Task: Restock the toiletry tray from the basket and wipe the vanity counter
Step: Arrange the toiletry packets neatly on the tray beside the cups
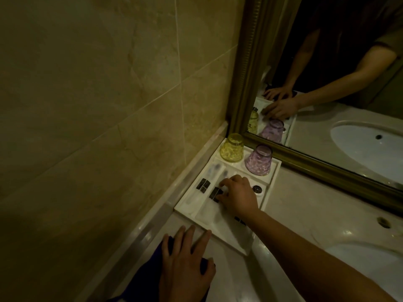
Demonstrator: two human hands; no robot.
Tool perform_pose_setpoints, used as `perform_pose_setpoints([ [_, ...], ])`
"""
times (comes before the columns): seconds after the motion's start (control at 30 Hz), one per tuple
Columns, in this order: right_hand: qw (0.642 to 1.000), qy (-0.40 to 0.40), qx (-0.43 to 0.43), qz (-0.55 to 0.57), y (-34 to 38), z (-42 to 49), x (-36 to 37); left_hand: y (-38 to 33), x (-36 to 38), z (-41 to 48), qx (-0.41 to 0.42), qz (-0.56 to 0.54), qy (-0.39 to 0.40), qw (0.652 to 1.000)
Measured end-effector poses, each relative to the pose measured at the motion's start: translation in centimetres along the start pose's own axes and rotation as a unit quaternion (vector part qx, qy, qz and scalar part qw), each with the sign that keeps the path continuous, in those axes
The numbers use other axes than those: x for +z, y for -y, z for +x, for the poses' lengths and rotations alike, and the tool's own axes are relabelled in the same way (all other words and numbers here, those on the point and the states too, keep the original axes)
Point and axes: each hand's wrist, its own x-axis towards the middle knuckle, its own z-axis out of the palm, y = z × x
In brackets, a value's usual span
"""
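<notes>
A white toiletry tray (271, 184) sits in the counter's back left corner, against the wall and mirror. Two upturned tumblers stand at its far end, a yellow one (232, 150) and a purple one (258, 160). White packets with black labels (203, 185) lie in its long compartments. My right hand (238, 196) is over the middle of the tray, its curled fingertips on a black-labelled packet (216, 194). My left hand (186, 261) lies flat, fingers straight, on a dark blue cloth (146, 277) on the counter just in front of the tray.
A small round black-capped item (257, 188) sits in the tray's right compartment. The white sink basin (368, 264) is at the lower right. A gold-framed mirror (309, 159) runs along the back. Beige tiled wall (98, 94) closes the left side.
</notes>
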Motion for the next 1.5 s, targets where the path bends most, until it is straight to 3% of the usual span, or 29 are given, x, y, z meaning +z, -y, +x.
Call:
perform_pose_setpoints([
  [0.37, 0.997, -0.031, -0.049, -0.057, 0.5, -1.4, 1.2, -0.1, -0.1, 0.1, -0.001, 0.002, 0.002, 1.000],
  [0.8, 0.998, -0.033, -0.033, -0.052, 0.4, -1.3, 1.0, -0.1, 0.0, 0.0, -0.002, 0.004, 0.000, 1.000],
  [1.0, 0.995, -0.090, 0.019, -0.047, -2.5, -2.6, -1.2, -0.2, -0.1, 0.0, -0.004, 0.005, -0.011, 1.000],
  [1.2, 0.986, -0.035, -0.091, -0.136, -2.6, -5.0, -0.5, -0.1, 0.2, 0.0, 0.000, 0.006, -0.016, 1.000],
  [1.5, 0.983, -0.009, -0.120, -0.137, -3.1, -6.3, -0.2, 0.1, 0.3, 0.1, 0.002, 0.009, -0.013, 1.000],
])
